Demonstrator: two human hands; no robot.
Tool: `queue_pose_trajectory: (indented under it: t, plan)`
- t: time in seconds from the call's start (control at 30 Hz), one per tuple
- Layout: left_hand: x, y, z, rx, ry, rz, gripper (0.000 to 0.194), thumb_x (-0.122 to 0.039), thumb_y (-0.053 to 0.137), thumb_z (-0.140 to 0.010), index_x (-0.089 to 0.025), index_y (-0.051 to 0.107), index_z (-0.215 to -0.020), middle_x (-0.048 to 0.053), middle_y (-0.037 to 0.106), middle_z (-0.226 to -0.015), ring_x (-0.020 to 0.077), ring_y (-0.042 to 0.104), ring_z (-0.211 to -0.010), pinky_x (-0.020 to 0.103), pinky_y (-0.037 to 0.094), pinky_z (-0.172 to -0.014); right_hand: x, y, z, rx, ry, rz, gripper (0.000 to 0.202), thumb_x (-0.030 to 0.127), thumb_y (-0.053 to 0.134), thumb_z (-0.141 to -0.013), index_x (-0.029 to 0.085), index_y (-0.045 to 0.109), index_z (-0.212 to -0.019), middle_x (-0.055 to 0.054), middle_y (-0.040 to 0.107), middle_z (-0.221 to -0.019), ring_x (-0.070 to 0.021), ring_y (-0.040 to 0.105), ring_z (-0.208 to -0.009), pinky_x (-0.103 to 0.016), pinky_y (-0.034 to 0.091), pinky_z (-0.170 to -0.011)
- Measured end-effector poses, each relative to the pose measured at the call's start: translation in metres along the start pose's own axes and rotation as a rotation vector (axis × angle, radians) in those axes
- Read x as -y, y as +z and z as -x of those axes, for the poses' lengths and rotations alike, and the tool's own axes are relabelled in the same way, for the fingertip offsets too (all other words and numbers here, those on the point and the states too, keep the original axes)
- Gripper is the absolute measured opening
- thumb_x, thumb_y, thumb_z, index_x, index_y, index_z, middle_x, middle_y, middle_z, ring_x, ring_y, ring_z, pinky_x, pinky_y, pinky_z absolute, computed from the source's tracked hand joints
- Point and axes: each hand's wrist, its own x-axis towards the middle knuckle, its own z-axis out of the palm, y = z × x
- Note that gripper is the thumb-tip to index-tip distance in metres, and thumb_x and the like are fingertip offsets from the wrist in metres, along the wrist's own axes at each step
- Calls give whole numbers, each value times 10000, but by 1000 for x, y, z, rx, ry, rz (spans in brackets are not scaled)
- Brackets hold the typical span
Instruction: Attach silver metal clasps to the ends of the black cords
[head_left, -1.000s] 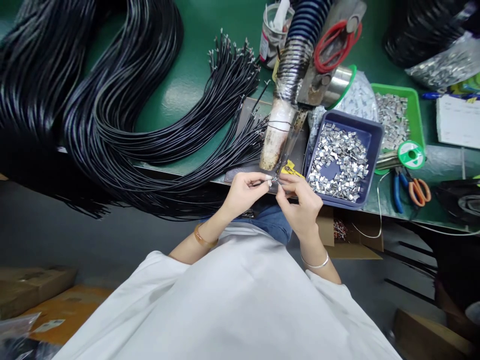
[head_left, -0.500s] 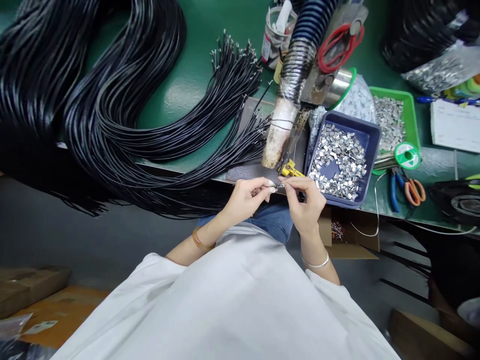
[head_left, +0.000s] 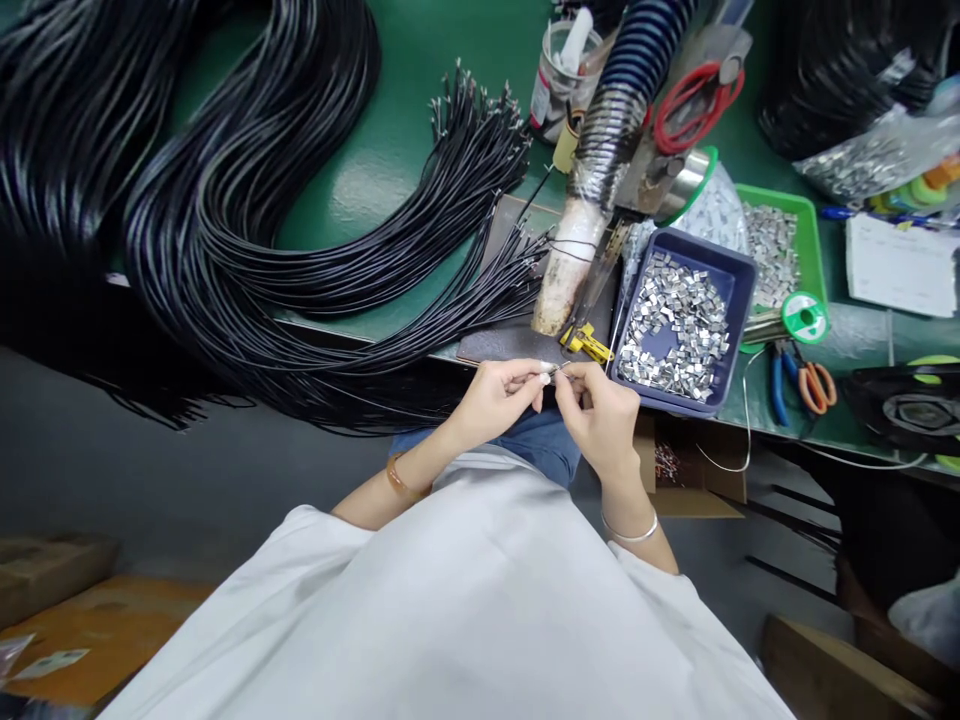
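Left of the tray (head_left: 716, 265), our left fingers (head_left: 525, 368) and right fingers (head_left: 585, 372), the latter nearer it, pinch between them the part (head_left: 556, 369), whose long axis we cannot tell.

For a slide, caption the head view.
Left hand and right hand pinch something tiny near black cables and a blue tray of metal pieces.

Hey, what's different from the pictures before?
The left hand and right hand drew back slightly from the hose tip, toward the body, so more of the yellow thing shows. Then the right hand edged nearer the left. Both still seem to pinch a tiny thing, too small to name; nothing was visibly let go. The wires and the blue tray of metal bits stayed put.
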Motion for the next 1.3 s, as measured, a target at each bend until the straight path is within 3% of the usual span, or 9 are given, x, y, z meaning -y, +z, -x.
queue_pose_trajectory:
  t: [0.13, 0.27, 0.4, 0.5, 0.6, 0.73, 0.83, 1.13, 1.3]
  plan:
    - [4, 2, 4, -118, 214, -341, 214, -211, 606, -902, -134, 782, -997, 21, 685, -684, 102, 575, -581, 216, 475, -602, 0, 2, 1, 104, 163, -80, 200, 346, 548, -997, 207, 610, -867, 52, 584, -606, -80, 507, -476, -210, 351, -500]
    - [8, 4, 4, -135, 401, -551, 285, -215, 534, -951, -136, 783, -1065, 81, 756, -776, 145, 653, -652, 250, 529, -671, 0, 3, -1, 143, 303, -371, 237, 402, 552, -990, 210, 572, -853, 53, 569, -637, -79, 507, -511, -191, 395, -495]
    - [8, 9, 4, -164, 473, -554, 267, -242, 553, -959, -144, 797, -1006, 71, 755, -724, 127, 649, -607, 226, 527, -639, -3, 2, -2, -40, 385, -463, 246, 422, 572, -982, 213, 568, -853, 68, 524, -620, -67, 465, -482, -185, 368, -453]
    - [5, 13, 3, -238, 423, -440, 212, -219, 611, -908, -134, 806, -916, 65, 763, -715, 107, 633, -566, 207, 518, -589, -5, 0, 0, -299, 324, -411, 189, 409, 610, -964, 222, 597, -938, 64, 543, -624, -68, 485, -465, -187, 362, -427]
    - [3, 16, 0, -301, 224, -241, 158, -227, 682, -829, -129, 806, -840, 69, 785, -763, 122, 675, -619, 193, 519, -550, -6, -1, 5, -392, 260, -442, 182, 351, 541, -1004, 256, 540, -1159, 74, 602, -643, -74, 501, -408, -194, 391, -406]
    - [3, 13, -10, -257, 5, 47, 163, -275, 775, -732, -131, 801, -804, 56, 791, -786, 148, 710, -696, 227, 575, -648, -9, 3, 11, -301, 187, -331, 119, 226, 575, -986, 248, 594, -1101, -8, 766, -923, -128, 738, -686, -259, 614, -654]
    - [3, 10, -17, -210, -28, 165, 147, -256, 818, -688, -136, 787, -766, 30, 773, -744, 124, 688, -672, 226, 570, -687, -11, 8, 10, -246, 86, -244, 73, 167, 671, -915, 228, 659, -953, -39, 774, -993, -170, 759, -910, -272, 629, -713]
    - [1, 11, -29, -200, -50, 238, 134, -227, 829, -672, -132, 740, -702, -40, 642, -589, 47, 520, -516, 173, 449, -557, -13, 17, 3, -258, 27, -238, 112, 115, 674, -888, 224, 654, -899, -33, 758, -978, -153, 729, -855, -245, 582, -587]
    - [-3, 13, -29, -242, -35, 150, 108, -213, 796, -689, -124, 742, -720, -41, 605, -565, 41, 463, -493, 169, 368, -498, -14, 16, 0, -275, 1, -227, 144, 88, 697, -866, 224, 660, -894, -27, 754, -979, -150, 721, -887, -249, 588, -641]
